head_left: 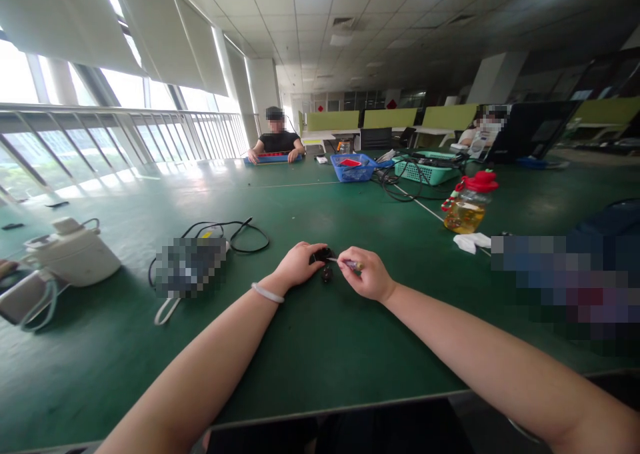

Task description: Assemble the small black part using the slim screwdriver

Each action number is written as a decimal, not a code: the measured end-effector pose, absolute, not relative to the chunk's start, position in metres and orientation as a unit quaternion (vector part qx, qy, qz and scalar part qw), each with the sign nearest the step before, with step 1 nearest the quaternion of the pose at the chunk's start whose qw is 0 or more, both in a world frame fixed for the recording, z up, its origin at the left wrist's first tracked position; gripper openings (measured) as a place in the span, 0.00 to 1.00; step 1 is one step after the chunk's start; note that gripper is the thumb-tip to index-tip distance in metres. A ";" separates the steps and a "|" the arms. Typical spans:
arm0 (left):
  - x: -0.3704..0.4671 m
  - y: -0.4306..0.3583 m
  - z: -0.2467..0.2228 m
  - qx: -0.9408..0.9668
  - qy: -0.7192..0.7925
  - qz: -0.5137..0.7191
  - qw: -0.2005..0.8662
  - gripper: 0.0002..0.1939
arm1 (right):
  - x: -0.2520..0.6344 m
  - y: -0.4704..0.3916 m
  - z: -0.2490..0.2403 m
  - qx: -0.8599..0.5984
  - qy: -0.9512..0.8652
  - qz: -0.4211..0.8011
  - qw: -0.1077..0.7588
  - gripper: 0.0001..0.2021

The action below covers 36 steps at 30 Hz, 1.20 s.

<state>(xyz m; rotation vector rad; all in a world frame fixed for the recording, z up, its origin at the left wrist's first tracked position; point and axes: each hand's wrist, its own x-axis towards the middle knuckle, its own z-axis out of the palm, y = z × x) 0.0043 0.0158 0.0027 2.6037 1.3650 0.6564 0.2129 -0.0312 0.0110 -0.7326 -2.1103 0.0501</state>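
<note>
My left hand grips a small black object against the green tabletop, thumb and fingers on either side of it. My right hand is closed around a slim pen-like tool. The tool's thin pale tip points left and reaches the black object or lies right beside it; the exact contact is too small to tell. Just below, between both hands, lies a small round dark piece. What kind of thing the black object is, I cannot make out.
Left stand a pale bag-like case and a blurred-out item with a black cable. To the right is a red-lidded bottle beside white tissue. Farther back are blue and green baskets with cables. A person sits across.
</note>
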 end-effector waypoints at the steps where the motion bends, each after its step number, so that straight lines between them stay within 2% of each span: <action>1: 0.004 0.015 0.003 0.863 0.451 0.218 0.062 0.24 | 0.214 -0.032 0.012 -0.296 -0.843 0.016 0.449 0.04; 12: 0.004 0.014 0.005 0.863 0.453 0.214 0.074 0.24 | 0.217 -0.021 0.009 -0.375 -0.832 0.048 0.406 0.06; 17: 0.004 0.018 0.001 0.843 0.447 0.263 0.146 0.27 | 0.218 -0.019 0.008 -0.382 -0.827 0.060 0.409 0.06; 21: 0.004 0.018 0.001 0.831 0.414 0.332 0.164 0.23 | 0.222 -0.020 0.010 -0.367 -0.813 0.060 0.448 0.05; 27: 0.003 0.020 0.000 0.815 0.410 0.391 0.124 0.21 | 0.229 -0.018 0.013 -0.377 -0.782 0.027 0.495 0.05; 31: 0.000 0.024 -0.002 0.778 0.524 0.344 0.038 0.20 | 0.232 -0.013 0.013 -0.410 -0.764 0.024 0.498 0.07; 36: -0.003 0.028 -0.008 0.756 0.583 0.297 0.020 0.20 | 0.232 -0.012 0.012 -0.437 -0.753 0.028 0.492 0.07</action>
